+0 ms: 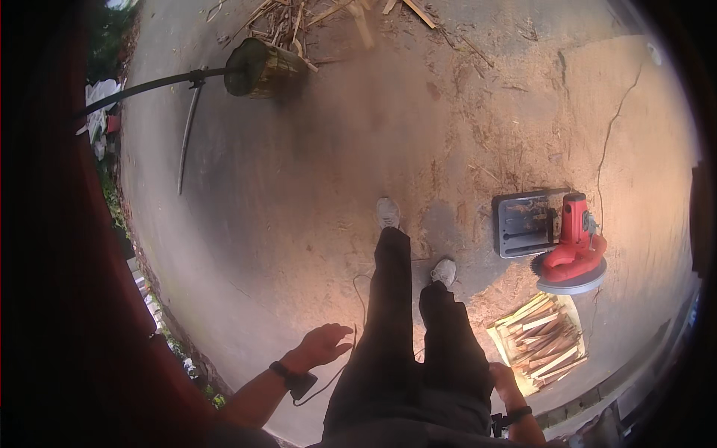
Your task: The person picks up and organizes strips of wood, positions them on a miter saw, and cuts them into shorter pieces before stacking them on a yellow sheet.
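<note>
My left hand (325, 346) hangs in the air beside my left leg, fingers apart, with nothing seen in it. Close to its fingertips a thin cable (358, 299) runs down past the hand toward the dark device (302, 384) strapped on my left wrist. My right hand (506, 382) is against the side of my right thigh; its fingers are partly hidden there, and whether it holds anything does not show. A pile of split wood sticks (549, 340) lies on a pale sheet to the right of my right hand.
A red power saw (575, 243) with a toothed blade stands at the right, beside a dark grey tray (511, 250). A log stump (263, 69) stands far left, meeting a long dark bar (164, 80). Sticks (287, 26) and sawdust litter the concrete. A thin pole (187, 142) lies left.
</note>
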The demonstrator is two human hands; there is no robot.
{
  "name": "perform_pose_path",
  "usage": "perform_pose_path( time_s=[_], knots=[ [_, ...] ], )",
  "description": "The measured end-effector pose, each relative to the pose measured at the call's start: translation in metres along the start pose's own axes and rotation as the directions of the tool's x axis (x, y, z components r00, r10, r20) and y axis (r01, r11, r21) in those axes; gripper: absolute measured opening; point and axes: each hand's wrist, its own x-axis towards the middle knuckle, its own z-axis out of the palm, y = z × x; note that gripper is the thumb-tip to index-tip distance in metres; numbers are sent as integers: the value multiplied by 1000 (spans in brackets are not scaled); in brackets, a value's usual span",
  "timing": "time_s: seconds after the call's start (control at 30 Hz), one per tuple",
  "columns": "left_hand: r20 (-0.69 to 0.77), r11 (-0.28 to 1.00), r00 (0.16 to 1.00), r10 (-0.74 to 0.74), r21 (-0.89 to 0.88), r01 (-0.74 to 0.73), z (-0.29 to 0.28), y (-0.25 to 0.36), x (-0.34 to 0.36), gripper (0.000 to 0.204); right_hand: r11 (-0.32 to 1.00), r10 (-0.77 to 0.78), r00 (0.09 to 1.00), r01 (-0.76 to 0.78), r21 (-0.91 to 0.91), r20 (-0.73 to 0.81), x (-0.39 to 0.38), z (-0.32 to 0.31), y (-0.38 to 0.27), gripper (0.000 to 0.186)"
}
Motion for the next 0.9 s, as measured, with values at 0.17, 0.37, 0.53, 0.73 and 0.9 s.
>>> perform_pose_path(
  time_s=[0.17,0.37,0.53,0.73,0.9],
  knots=[
    [297,970,938,-180,212,119,-61,23,76,35,878,-338,939,337,-341,57,49,3,-18,29],
    [309,951,941,-134,308,34,-141,-24,132,36,892,157,987,-151,-425,-21,69,10,-198,35],
    [430,977,893,-134,210,46,-196,-52,151,30,994,31,996,-21,-112,85,97,5,-336,23],
    [508,993,859,-69,122,8,-253,-88,158,25,985,-78,978,106,-140,195,119,-8,-443,23],
    [532,998,845,63,-49,-43,-335,-80,152,26,922,-93,820,285,-262,565,137,-40,-531,37]
  ],
)
